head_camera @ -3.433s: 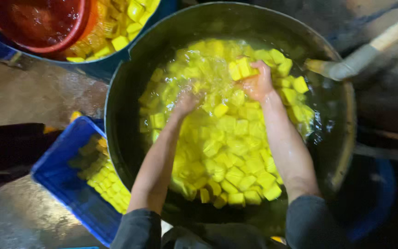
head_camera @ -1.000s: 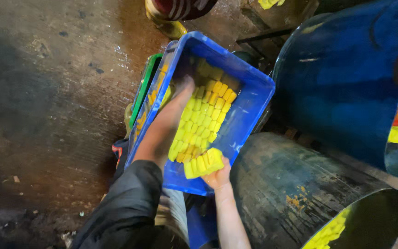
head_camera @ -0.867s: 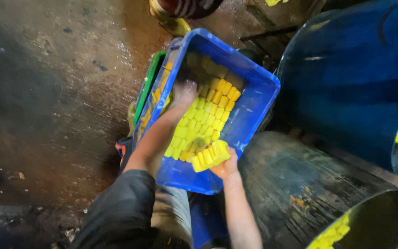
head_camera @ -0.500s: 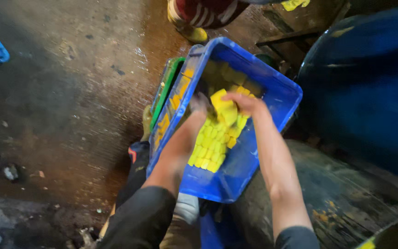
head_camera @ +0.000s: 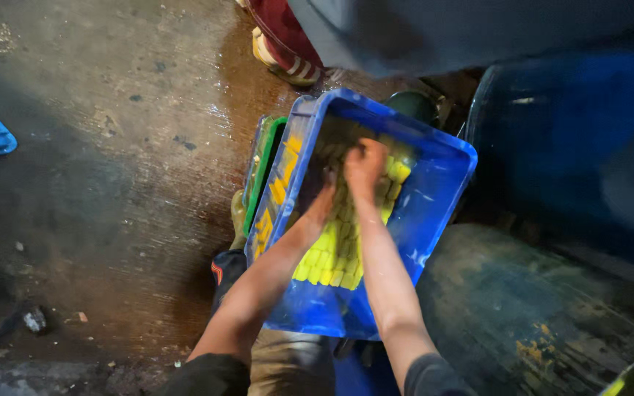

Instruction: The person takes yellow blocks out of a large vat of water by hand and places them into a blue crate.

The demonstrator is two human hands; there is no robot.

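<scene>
Yellow cubes (head_camera: 332,257) fill the blue crate (head_camera: 434,213) at frame centre; we judge them wet, slippery, soft. Our right hand (head_camera: 365,165) clenches a handful, left hand (head_camera: 322,205) lies released among them; scoop from beneath.

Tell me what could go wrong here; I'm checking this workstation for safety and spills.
1. The blue crate sits tilted, its lower end toward the person, with the left hand and right hand both in the yellow pieces; it could tip or spill.
2. The floor looks wet and shiny, so a slip seems possible.
3. Another person's shoe stands close by, so a bump may happen.
</scene>
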